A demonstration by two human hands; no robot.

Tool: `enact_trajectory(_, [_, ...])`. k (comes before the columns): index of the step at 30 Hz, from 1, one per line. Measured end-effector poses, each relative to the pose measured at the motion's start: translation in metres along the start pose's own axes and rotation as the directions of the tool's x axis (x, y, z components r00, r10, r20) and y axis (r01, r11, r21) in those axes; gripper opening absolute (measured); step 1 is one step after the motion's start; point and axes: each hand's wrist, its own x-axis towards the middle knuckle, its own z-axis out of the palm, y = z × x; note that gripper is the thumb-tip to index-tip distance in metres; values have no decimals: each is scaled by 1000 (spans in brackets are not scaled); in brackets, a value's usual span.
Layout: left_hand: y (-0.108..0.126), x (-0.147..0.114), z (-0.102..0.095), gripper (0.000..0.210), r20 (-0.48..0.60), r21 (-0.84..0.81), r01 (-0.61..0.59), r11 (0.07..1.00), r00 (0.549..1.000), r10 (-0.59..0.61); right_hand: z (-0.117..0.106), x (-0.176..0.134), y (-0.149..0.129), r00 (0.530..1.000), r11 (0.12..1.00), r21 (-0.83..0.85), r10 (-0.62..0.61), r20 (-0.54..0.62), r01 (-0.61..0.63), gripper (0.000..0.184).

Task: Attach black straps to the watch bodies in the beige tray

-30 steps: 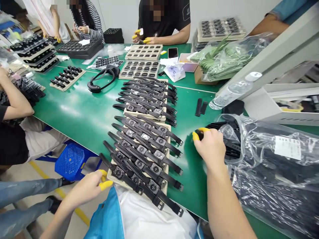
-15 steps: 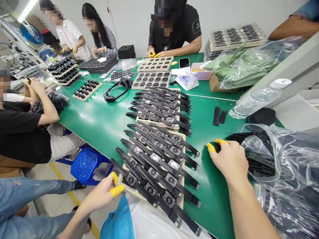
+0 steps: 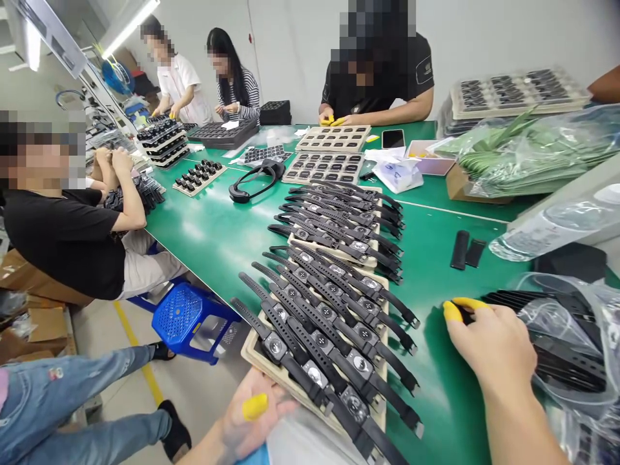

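In the head view, rows of black smartwatches (image 3: 322, 339) lie face down, straps stretched out, across a beige tray (image 3: 252, 352) at the table's front edge. My left hand (image 3: 256, 410) is open, palm up, just below the tray's near left corner; some fingertips are hidden by its edge. A yellow finger cot covers the thumb. At the right, my right hand (image 3: 494, 342) is closed, yellow cots on thumb and forefinger, round the dark end of what looks like a watch strap (image 3: 467, 315). Beside it, more black straps (image 3: 571, 361) fill a clear plastic bag (image 3: 600, 303).
A second tray of watches (image 3: 339, 223) stands directly behind. Two loose straps (image 3: 460, 250), a water bottle (image 3: 547, 226) and a bundle of green straps (image 3: 523, 161) are to the right. A black headset (image 3: 256, 181) lies farther back. Several people sit or stand around the table.
My left hand has turned palm up and moved right and down along the tray's near edge. The view has swung left, and my right hand stays beside the bag.
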Motion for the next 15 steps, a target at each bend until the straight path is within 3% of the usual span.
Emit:
enact_trajectory(2, [-13,11,3,77,16,-73,25,997,1000,-23,4,1,3,1000,999,39,-6,-16,6,40])
enact_trajectory(7, [-35,31,-11,32,-104,-172,91,981,988,-110,7,2,6,996,994,85,-57,-62,62,37])
enact_trajectory(11, [-38,33,-42,36,-153,-201,94,975,980,-126,9,3,5,987,986,120,-101,-121,116,35])
enact_trajectory(15, [-31,23,-79,43,-230,-108,78,991,968,-101,10,4,4,975,979,143,-116,-189,144,33])
